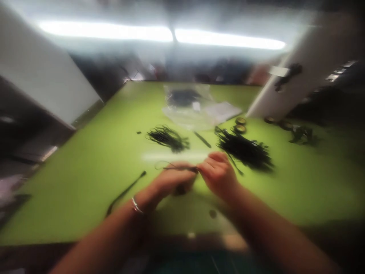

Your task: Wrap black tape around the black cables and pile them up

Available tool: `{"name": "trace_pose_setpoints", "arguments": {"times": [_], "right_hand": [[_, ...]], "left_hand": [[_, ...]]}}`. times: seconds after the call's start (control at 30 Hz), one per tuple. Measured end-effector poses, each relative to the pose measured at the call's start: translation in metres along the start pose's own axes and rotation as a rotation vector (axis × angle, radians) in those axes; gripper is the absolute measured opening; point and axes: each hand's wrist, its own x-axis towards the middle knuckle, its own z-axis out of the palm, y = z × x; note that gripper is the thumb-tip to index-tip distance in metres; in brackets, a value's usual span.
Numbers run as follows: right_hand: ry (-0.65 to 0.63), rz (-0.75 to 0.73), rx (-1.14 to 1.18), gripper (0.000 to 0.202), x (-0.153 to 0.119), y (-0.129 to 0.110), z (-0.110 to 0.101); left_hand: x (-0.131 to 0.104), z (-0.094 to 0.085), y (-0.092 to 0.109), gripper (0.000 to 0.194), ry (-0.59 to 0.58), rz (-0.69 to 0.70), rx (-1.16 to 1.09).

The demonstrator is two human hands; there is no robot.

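Observation:
My left hand (179, 177) and my right hand (218, 173) meet over the near middle of the green table (71, 182). Both are closed on a thin black cord (182, 168), whose loop sticks out to the left over my left hand. A dark roundish thing (180, 189) shows under my left hand, too blurred to name. Beyond my hands lies a small bundle of black cords (168, 138); a larger bundle (245, 149) lies to the right. A single black cord (125, 193) rests beside my left forearm.
Clear plastic bags (185, 108) with dark contents lie at the back. Tape rolls (241, 125) sit near the right-hand panel (296, 57). A dark slim tool (202, 139) lies between the bundles. Black pieces (302, 134) are at the far right.

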Motion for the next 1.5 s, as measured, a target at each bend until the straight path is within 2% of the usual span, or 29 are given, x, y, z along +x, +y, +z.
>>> {"name": "trace_pose_setpoints", "arguments": {"times": [0.13, 0.23, 0.33, 0.43, 0.53, 0.67, 0.77, 0.87, 0.97, 1.13, 1.27, 1.4, 1.5], "right_hand": [[0.038, 0.017, -0.006, 0.025, 0.002, 0.001, -0.004], [0.076, -0.001, -0.040, 0.021, 0.001, 0.003, -0.005], [0.094, -0.038, -0.097, 0.019, 0.001, 0.003, -0.004], [0.101, -0.056, -0.140, 0.020, 0.001, 0.001, -0.001], [0.099, -0.037, -0.114, 0.020, -0.001, 0.000, 0.003], [0.011, 0.078, 0.164, 0.007, -0.003, 0.005, 0.009], [-0.133, 0.166, 0.336, 0.011, -0.004, 0.006, 0.011], [-0.230, 0.203, 0.335, 0.019, -0.005, 0.005, 0.012], [-0.143, 0.157, 0.315, 0.019, -0.004, 0.005, 0.011], [0.010, 0.103, 0.314, 0.016, 0.001, 0.005, 0.007], [0.007, 0.071, 0.214, 0.020, 0.001, 0.002, 0.005], [-0.003, 0.013, 0.083, 0.024, 0.000, 0.003, 0.004], [-0.052, 0.021, 0.126, 0.024, 0.000, 0.006, 0.004]], "left_hand": [[-0.001, -0.005, 0.003, 0.014, -0.049, -0.043, -0.072], [-0.002, -0.004, 0.003, 0.018, -0.069, 0.044, -0.169], [-0.001, 0.002, -0.001, 0.028, 0.046, 0.094, -0.181], [0.001, 0.008, -0.006, 0.037, 0.194, 0.062, -0.156], [0.003, 0.008, -0.009, 0.034, 0.203, 0.042, -0.214], [0.003, 0.007, -0.007, 0.030, 0.201, 0.121, -0.220], [0.002, 0.008, -0.005, 0.026, 0.249, 0.180, -0.114], [0.001, 0.009, -0.004, 0.025, 0.247, 0.221, -0.011], [0.002, 0.007, -0.004, 0.025, 0.213, 0.217, -0.004], [0.005, 0.002, -0.003, 0.029, 0.132, 0.163, -0.153], [0.007, 0.000, -0.008, 0.036, 0.188, 0.118, -0.190], [0.006, -0.002, -0.013, 0.031, 0.155, 0.054, -0.196], [0.005, -0.002, -0.010, 0.026, 0.161, 0.063, -0.131]]}}
